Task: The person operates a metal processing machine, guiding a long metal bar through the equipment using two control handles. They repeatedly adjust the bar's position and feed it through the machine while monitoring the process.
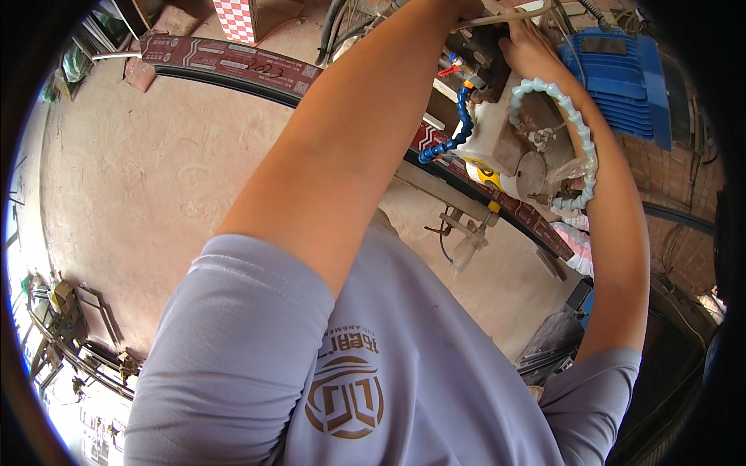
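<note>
Head view, which I watch from far away, has a pale bent bar (509,16) near the top edge, in between the two hands. It runs mostly sideways, with its right part a bit higher and curving up. The left hand (466,8) is by the bar's left end, but the edge cuts most of it off. The right hand (532,46) is just below the bar's right part, with its fingers going up toward it. Both hands are close, so I can't say which one is nearer. I can't tell if the left hand is holding on or loose. The right fingers look a little bent, but I can't see if they are shut on anything.

Under the bar, between the arms, is a dark metal part (488,48). Lower down I see a small red handle (448,71), a blue bumpy hose (466,116) and a white machine body (491,128). A white bumpy hose (579,124) loops beside the right arm. To the right of that arm is a big blue ribbed block (610,85). Farther left, a long dark red strip (225,62) goes behind the left arm, and a red and white checked box (235,19) stands above it.
</note>
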Available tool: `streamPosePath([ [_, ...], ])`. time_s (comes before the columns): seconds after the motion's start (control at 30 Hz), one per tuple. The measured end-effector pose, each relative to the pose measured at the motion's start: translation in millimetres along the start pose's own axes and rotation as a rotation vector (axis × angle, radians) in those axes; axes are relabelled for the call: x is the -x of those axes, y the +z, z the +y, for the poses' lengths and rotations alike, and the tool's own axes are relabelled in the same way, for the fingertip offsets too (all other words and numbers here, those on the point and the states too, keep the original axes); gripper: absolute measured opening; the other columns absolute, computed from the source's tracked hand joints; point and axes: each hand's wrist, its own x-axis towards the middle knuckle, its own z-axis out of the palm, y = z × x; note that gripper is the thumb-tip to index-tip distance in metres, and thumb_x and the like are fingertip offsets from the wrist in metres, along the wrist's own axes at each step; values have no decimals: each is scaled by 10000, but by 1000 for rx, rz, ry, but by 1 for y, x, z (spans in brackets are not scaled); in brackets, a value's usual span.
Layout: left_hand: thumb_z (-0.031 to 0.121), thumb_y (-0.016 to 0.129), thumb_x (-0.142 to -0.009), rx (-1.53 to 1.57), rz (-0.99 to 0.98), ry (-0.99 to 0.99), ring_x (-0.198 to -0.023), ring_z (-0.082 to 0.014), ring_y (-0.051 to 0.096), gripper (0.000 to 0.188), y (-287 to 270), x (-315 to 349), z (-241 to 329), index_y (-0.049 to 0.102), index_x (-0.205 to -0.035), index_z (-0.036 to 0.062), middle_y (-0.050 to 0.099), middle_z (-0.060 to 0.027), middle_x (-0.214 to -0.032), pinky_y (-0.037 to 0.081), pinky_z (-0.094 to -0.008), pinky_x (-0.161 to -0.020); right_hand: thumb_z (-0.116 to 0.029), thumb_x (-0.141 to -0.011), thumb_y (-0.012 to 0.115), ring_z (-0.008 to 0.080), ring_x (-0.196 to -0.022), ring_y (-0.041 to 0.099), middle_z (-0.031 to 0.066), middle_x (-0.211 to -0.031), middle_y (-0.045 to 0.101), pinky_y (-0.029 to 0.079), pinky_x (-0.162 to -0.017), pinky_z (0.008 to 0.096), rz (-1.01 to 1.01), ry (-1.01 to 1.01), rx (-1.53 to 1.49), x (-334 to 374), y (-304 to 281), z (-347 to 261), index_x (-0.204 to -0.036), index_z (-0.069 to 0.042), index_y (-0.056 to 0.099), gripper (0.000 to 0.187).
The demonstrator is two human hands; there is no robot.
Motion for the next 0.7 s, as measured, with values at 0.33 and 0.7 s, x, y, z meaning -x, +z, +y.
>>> streamPosePath([
  [0.33,417,664,-882,-33,13,28,-1017,-273,545,543,-2,-1,4,537,-1193,-9,621,-183,-1106,438,-348,-838,-97,-855,543,478,-1326,372,267,-1491,355,361,-1091,501,102,-68,46,-3,20,17,-1503,-119,277,700],
  [0.7,420,690,-870,-27,20,9,-1137,-307,553,634,-1,-4,3,512,-1274,-34,615,-211,-1200,450,-363,-935,-119,-850,576,469,-1271,430,278,-1343,457,380,-1050,518,65,-64,96,-3,23,24,-1200,-10,467,382],
])
